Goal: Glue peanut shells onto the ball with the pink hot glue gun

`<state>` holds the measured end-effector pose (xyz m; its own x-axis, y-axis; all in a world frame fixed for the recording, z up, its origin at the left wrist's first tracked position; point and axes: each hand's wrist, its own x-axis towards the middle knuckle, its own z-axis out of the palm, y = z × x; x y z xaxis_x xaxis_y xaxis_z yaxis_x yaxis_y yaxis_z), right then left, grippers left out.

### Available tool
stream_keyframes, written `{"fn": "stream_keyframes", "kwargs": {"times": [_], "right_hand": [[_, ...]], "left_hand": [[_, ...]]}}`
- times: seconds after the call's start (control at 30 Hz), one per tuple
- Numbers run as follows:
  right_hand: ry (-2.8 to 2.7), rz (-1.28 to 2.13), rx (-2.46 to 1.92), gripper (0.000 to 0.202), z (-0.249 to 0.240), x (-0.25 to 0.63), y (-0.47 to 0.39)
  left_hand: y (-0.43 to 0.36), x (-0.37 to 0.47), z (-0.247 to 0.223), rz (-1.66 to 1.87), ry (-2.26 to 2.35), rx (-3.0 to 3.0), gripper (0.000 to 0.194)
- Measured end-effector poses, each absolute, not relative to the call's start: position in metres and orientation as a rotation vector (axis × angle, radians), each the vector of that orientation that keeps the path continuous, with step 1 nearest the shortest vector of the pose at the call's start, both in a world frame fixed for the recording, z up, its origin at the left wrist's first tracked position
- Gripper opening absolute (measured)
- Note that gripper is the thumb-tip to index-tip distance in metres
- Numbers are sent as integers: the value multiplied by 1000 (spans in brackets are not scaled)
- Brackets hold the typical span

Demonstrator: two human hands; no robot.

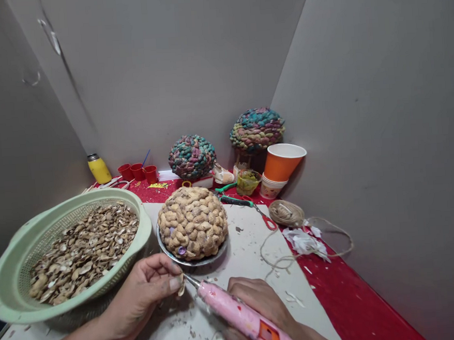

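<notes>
Left hand [147, 287] pinches shell piece [182, 287]; right hand [261, 301] grips pink glue gun [229, 304].

Between shell-covered dome [194, 221] and twine [286, 213] the board [245, 244] lies passable; the colander [144, 220] blocks the left.

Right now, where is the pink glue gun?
Head view, low and near centre: the pink glue gun is in the right hand, its nozzle close to the shell piece held by the left hand.

Glossy plastic glue gun [236, 306], rough shell-covered dome [194, 221], shiny metal dish [208, 261], smooth-rimmed plastic colander [145, 227]
</notes>
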<state>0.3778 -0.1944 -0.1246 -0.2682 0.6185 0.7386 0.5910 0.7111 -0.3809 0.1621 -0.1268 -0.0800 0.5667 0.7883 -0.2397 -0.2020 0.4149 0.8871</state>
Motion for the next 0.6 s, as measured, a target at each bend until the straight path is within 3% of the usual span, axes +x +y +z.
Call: {"fn": "stream_keyframes", "kwargs": {"times": [0.6], "right_hand": [[-1952,97,-924,32,-120,377,-195]], "left_hand": [[-125,160,-79,710,700,935,23]]}}
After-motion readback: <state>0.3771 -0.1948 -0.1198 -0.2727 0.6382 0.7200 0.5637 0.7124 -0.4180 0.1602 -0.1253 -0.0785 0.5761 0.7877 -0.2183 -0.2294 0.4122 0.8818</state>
